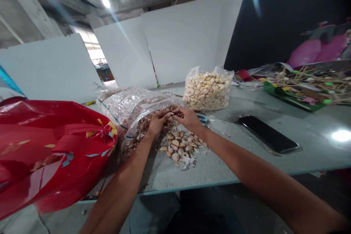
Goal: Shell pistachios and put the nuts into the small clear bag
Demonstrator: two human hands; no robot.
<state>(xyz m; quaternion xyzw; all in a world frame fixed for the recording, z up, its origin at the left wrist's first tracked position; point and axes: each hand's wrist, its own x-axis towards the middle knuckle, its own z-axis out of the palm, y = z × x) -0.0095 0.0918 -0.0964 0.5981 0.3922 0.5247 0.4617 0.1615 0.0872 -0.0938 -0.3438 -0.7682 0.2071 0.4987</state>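
Observation:
My left hand (158, 122) and my right hand (188, 119) meet at the mouth of a clear plastic bag (131, 108) full of dry garlic skins (142, 126). The fingertips of both pinch one small pale garlic clove (171, 113), partly hidden by the fingers. Below them, a heap of unpeeled garlic cloves (178, 146) lies on the table with loose skin flakes around it. Just behind my right hand stands an upright clear bag of peeled garlic cloves (208, 89). Blue scissor-like handles (202, 118) show partly beside that hand.
A large red plastic bag (55, 142) bulges at the left. On the table (219, 164), a black phone (267, 133) lies to the right. Thin sticks with coloured bits (309, 82) and green paper (293, 97) are piled at the far right. White panels (186, 36) stand behind.

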